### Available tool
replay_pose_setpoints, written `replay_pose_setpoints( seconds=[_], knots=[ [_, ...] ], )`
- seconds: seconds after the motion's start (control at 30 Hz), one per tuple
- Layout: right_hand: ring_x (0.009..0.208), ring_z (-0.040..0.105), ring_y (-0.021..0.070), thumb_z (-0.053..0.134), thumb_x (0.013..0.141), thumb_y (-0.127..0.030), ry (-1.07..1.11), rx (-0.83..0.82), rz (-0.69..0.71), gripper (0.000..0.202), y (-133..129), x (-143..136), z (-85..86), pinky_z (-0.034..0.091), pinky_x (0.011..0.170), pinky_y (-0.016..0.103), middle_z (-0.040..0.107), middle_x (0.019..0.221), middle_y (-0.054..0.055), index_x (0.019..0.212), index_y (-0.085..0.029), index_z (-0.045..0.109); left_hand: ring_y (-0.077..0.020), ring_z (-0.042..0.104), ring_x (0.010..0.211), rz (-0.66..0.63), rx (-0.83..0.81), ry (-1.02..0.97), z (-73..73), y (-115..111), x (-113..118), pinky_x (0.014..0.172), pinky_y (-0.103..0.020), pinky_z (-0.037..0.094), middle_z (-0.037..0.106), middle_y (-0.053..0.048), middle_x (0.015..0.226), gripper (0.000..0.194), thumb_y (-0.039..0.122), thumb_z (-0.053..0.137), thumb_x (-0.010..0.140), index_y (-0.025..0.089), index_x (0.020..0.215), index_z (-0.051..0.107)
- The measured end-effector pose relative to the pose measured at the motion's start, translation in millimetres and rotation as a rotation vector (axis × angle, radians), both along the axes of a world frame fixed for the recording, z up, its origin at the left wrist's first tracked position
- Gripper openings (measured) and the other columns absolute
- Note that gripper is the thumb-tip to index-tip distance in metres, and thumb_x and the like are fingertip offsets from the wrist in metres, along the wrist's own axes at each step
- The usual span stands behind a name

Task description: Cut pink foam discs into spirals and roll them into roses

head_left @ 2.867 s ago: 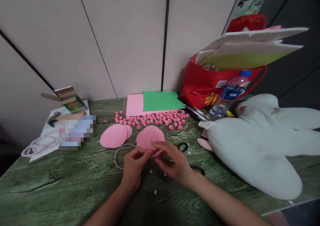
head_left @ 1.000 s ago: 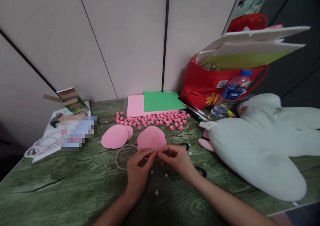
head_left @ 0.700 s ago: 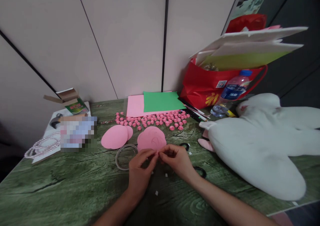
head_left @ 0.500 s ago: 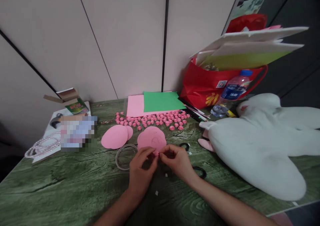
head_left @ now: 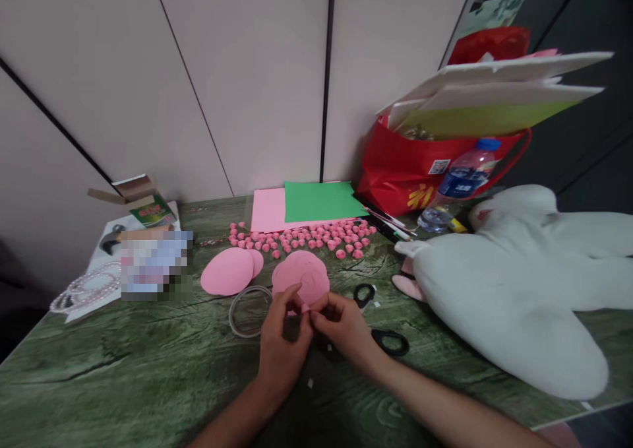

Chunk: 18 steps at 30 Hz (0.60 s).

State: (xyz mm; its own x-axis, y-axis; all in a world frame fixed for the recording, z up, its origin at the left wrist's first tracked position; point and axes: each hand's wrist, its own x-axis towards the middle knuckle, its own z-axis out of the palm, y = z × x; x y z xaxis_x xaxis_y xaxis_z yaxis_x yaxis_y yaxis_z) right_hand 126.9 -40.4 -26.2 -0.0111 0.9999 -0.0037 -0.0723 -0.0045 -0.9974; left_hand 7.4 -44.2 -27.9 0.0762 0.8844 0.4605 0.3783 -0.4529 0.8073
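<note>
A small pink paper piece [head_left: 305,308] is pinched between the fingertips of both hands, over the green wood-grain table. My left hand [head_left: 283,342] holds its left side, and my right hand [head_left: 345,326] grips it from the right. Just beyond them lie stacked pink paper discs [head_left: 300,270] with curved lines on top. Black-handled scissors [head_left: 390,342] rest beside my right hand, partly covered by it. A roll of clear tape [head_left: 237,311] lies left of my left hand. Behind, several small rolled pink paper flowers [head_left: 311,237] form a long band.
Pink ovals [head_left: 226,271] lie at left, near bead strings [head_left: 91,289] and an opened box [head_left: 148,207]. Green paper [head_left: 321,200] lies at the back. A red bag [head_left: 390,171], a bottle [head_left: 457,184] and a large white plush toy [head_left: 499,296] occupy the right.
Both hands have shifted slightly down and toward each other with the pink piece. My left index finger is raised higher, and more of the scissors' handles shows.
</note>
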Motion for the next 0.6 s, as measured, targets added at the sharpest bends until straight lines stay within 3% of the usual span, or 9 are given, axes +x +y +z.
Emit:
replay_pose_setpoints(
  seconds=[0.1, 0.33, 0.6],
  knots=[
    [0.047, 0.047, 0.0091, 0.056, 0.061, -0.021, 0.038, -0.029, 0.009, 0.007, 0.6, -0.3, -0.4, 0.038, 0.048, 0.02, 0.053, 0.051, -0.003, 0.057, -0.015, 0.054, -0.0148, 0.053, 0.08, -0.03, -0.029, -0.034, -0.7, -0.5, 0.6, 0.076, -0.029, 0.044, 0.052, -0.002, 0.087, 0.042, 0.007, 0.049, 0.074, 0.022, 0.113, 0.046],
    [0.057, 0.053, 0.0118, 0.056, 0.064, -0.018, -0.124, 0.127, -0.055, 0.003, -5.0, 1.3, 1.4, 0.042, 0.055, 0.022, 0.058, 0.061, 0.0, 0.062, -0.015, 0.057, -0.0143, 0.052, 0.078, -0.002, -0.073, -0.076, 1.8, -2.2, 1.9, 0.078, -0.03, 0.042, 0.053, 0.0, 0.083, 0.044, 0.007, 0.05, 0.073, 0.023, 0.113, 0.045],
    [0.044, 0.049, 0.0087, 0.058, 0.062, -0.024, 0.162, -0.093, 0.062, 0.01, -0.3, -0.7, 1.3, 0.04, 0.045, 0.019, 0.054, 0.048, -0.004, 0.057, -0.016, 0.053, -0.0132, 0.052, 0.079, -0.062, -0.201, -0.334, 8.3, -3.0, 8.6, 0.075, -0.028, 0.044, 0.049, -0.001, 0.085, 0.049, 0.012, 0.048, 0.077, 0.023, 0.123, 0.036]
  ],
)
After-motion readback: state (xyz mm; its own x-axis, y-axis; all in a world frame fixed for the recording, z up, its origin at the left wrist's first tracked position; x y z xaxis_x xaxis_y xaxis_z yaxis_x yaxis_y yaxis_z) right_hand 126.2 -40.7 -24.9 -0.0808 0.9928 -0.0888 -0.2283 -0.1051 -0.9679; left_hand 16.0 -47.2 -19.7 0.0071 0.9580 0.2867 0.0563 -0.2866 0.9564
